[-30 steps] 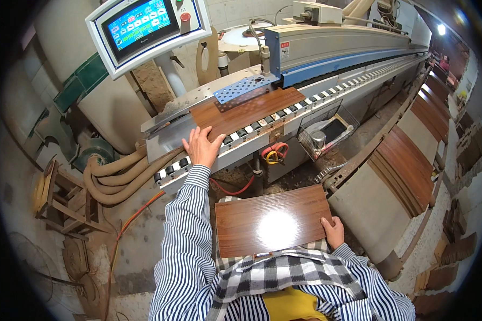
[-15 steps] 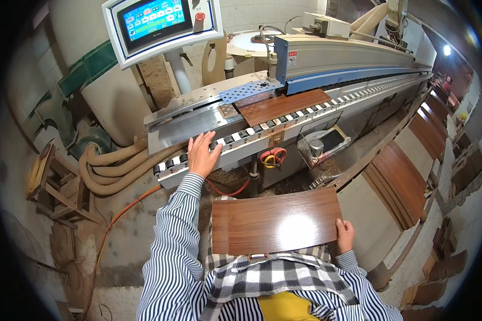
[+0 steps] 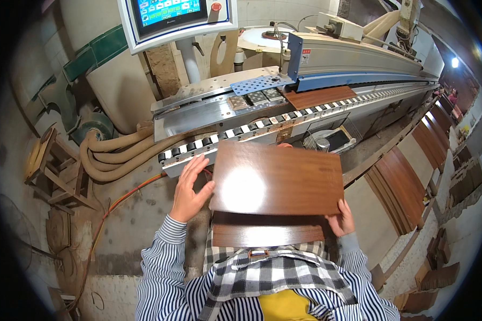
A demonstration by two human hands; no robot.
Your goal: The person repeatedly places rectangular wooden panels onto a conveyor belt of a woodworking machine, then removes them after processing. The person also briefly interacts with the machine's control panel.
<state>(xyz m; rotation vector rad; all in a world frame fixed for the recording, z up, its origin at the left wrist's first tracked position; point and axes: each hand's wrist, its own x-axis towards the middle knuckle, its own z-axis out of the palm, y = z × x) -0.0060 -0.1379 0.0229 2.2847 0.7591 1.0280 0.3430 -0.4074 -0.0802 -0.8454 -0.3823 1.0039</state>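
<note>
A brown wood-grain board (image 3: 278, 179) is raised in front of me, tilted, with glare on its left part. My right hand (image 3: 341, 218) grips it at its lower right corner. Beside its left edge is my left hand (image 3: 190, 187), fingers spread and thumb close to the edge; whether it touches I cannot tell. Below the raised board lies a second brown board (image 3: 268, 235), partly covered by it. Another brown board (image 3: 321, 98) lies on the edge-banding machine (image 3: 359, 61), partly under its blue guard, along a row of black and white rollers (image 3: 235, 132).
A control screen (image 3: 171, 13) on a post stands at the far left. Thick hoses (image 3: 99, 174) and a wooden stool (image 3: 48, 171) are on the left. Several brown boards (image 3: 399, 182) stand in stacks along the right. A wire basket (image 3: 332, 139) hangs on the machine's front.
My left hand has come back from the rollers toward me. My right hand has lifted the top board off the one beneath. The board on the machine has moved right, further along it.
</note>
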